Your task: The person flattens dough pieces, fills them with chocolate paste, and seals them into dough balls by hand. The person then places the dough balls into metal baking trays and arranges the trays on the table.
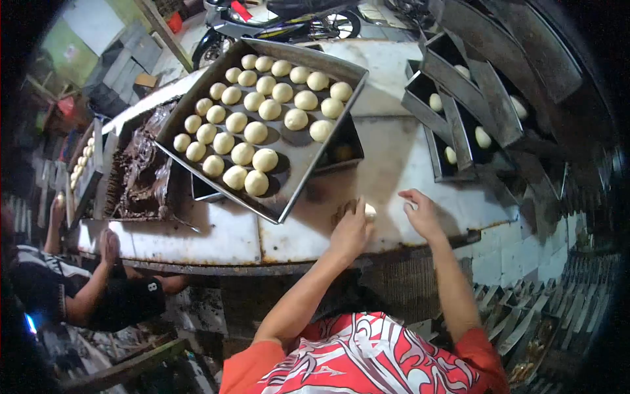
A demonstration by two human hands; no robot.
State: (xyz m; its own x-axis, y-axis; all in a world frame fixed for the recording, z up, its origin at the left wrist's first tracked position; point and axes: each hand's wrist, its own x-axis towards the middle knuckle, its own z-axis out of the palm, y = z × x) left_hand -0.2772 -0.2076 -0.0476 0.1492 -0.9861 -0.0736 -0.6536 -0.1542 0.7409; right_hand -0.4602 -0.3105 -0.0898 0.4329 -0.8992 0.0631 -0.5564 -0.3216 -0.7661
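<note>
Left hand: we hold our left hand (351,230) low at the near side of the pale tabletop (226,240), its fingers close together and bent downward; we cannot tell whether they pinch anything.
Dough piece: we see the small pale dough piece (371,212) at the right edge of that hand, partly hidden by it.
Right hand: we hold our right hand (421,213) just above the tabletop, thumb and forefinger apart, pointing left, with nothing between them.
Dough balls: we have many round dough balls (256,132) in a square metal tray (298,161), left of our hands and farther off.
Loaf tins: we see metal loaf tins (449,77) stacked at the far right, some holding dough.
Brown paste: we see brown paste (141,164) left of the tray.
Co-worker: we have another person (82,295) at the near left.
</note>
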